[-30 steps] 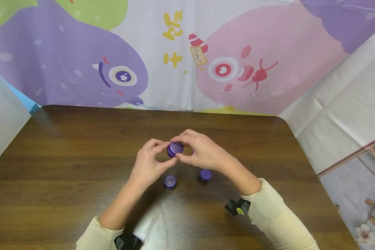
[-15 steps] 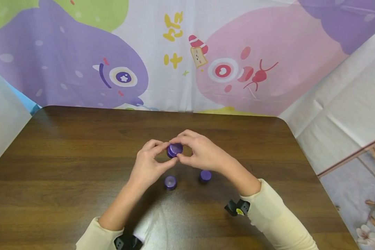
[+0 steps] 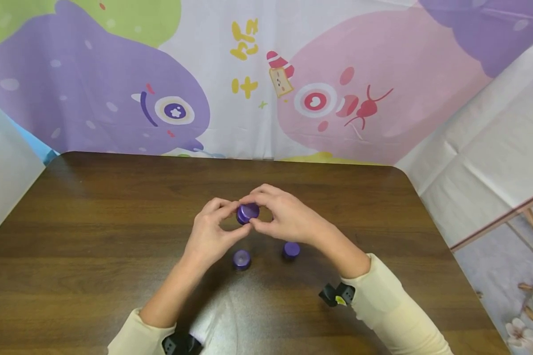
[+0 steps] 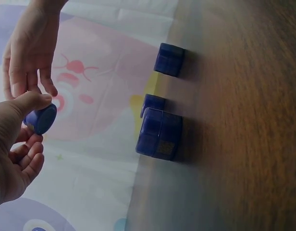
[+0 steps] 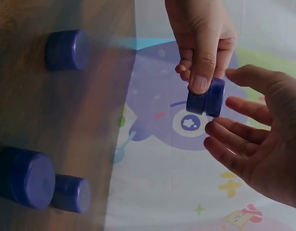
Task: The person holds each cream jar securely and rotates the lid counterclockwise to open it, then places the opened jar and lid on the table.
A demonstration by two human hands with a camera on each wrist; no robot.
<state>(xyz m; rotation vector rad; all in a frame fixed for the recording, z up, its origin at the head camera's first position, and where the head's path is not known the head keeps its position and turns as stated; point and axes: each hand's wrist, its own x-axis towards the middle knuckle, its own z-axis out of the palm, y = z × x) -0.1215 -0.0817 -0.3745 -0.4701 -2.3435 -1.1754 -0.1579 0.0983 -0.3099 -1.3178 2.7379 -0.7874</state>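
Note:
Above the middle of the table, both hands meet at a small purple round container (image 3: 247,213) made of two stacked parts. My left hand (image 3: 209,236) pinches its lower part; in the right wrist view that thumb presses across the container's side (image 5: 215,98). The thumb and index finger of my right hand (image 3: 288,214) frame the upper part in the head view. That hand's other fingers are spread, and contact is hard to make out in the wrist views. The left wrist view shows the container's flat purple underside (image 4: 46,118).
Two more purple round containers, one with a recessed top (image 3: 242,259) and one flat-topped (image 3: 291,250), stand on the brown table (image 3: 93,236). A third purple container (image 4: 169,59) shows in the wrist views. A cartoon curtain (image 3: 248,128) hangs behind the table's far edge.
Both hands stay almost where they were. The container between them has shifted very slightly to the left.

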